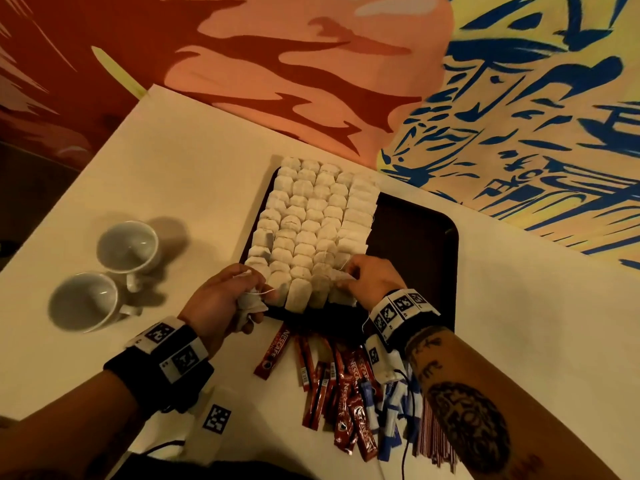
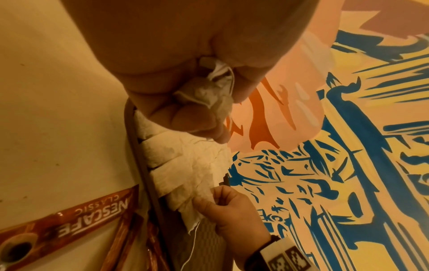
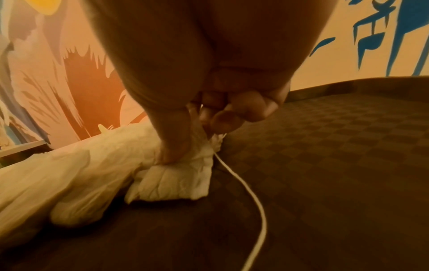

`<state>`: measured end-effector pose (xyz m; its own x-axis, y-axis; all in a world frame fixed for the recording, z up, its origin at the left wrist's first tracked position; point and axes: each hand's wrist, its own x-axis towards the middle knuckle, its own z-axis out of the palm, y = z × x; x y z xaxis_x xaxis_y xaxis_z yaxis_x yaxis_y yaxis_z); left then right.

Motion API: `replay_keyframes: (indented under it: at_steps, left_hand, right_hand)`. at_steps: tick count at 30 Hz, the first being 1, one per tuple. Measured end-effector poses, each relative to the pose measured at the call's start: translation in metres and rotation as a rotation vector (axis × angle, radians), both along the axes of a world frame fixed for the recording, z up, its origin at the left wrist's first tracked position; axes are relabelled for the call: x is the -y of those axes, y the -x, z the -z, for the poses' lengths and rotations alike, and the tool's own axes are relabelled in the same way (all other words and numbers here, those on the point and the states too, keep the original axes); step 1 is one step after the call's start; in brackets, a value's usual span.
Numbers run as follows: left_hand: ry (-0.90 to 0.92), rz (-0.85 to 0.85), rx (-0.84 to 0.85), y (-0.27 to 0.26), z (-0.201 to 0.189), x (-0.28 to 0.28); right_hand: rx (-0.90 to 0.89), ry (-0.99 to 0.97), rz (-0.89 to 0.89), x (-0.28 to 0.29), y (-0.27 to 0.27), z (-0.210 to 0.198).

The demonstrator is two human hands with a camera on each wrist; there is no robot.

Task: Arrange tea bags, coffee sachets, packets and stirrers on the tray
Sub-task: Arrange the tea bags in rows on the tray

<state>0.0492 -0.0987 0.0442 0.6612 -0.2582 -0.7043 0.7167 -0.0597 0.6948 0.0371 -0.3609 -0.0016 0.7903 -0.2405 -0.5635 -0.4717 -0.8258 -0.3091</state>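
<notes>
A dark tray (image 1: 419, 237) lies on the white table; its left half is covered by several rows of white tea bags (image 1: 311, 216). My left hand (image 1: 228, 299) grips a bunch of loose tea bags (image 2: 209, 91) at the tray's near left corner. My right hand (image 1: 367, 278) pinches one tea bag (image 3: 185, 176) by its top at the near end of the rightmost row, thumb pressing on it, its string (image 3: 253, 198) trailing across the tray floor (image 3: 336, 165). Red coffee sachets (image 1: 332, 386), blue-white packets (image 1: 388, 414) and thin stirrers (image 1: 433, 441) lie on the table in front of the tray.
Two white cups (image 1: 104, 271) stand on the table to the left. A painted wall (image 1: 519, 98) runs just behind the tray. A Nescafe sachet (image 2: 69, 225) lies by the tray's near rim. The tray's right half shows bare dark floor.
</notes>
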Motion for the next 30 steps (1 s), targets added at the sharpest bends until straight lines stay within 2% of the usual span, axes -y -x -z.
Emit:
replay_keyframes:
  at_steps: [8,12,15,17,19,22,25,30]
  left_hand:
    - [0.186,-0.058,-0.169,-0.003,0.0,0.009]
    - [0.268,-0.091,-0.218,-0.004,-0.007,0.014]
    - [0.309,-0.094,-0.24,-0.003,-0.012,0.019]
    - [0.328,-0.046,-0.261,-0.001,-0.015,0.023]
    - [0.327,0.022,-0.246,0.001,-0.02,0.028]
    - [0.309,0.083,-0.199,0.008,-0.029,0.038]
    - [0.302,0.142,-0.124,0.016,-0.033,0.045]
    - [0.389,0.156,-0.083,0.025,-0.037,0.049]
  right_hand:
    - [-0.016,-0.007,0.038,-0.001,0.001,-0.008]
    - [0.118,0.026,0.135,-0.005,0.004,-0.017]
    - [0.372,-0.158,0.157,-0.023,0.012,-0.037]
    - [0.432,-0.338,0.085,-0.043,0.02,-0.054]
    - [0.408,-0.424,-0.03,-0.061,0.029,-0.067]
    - [0.369,-0.413,-0.104,-0.073,0.034,-0.074]
    - [0.405,-0.411,-0.031,-0.073,0.042,-0.079]
    - [0.492,-0.493,0.159,-0.067,0.057,-0.08]
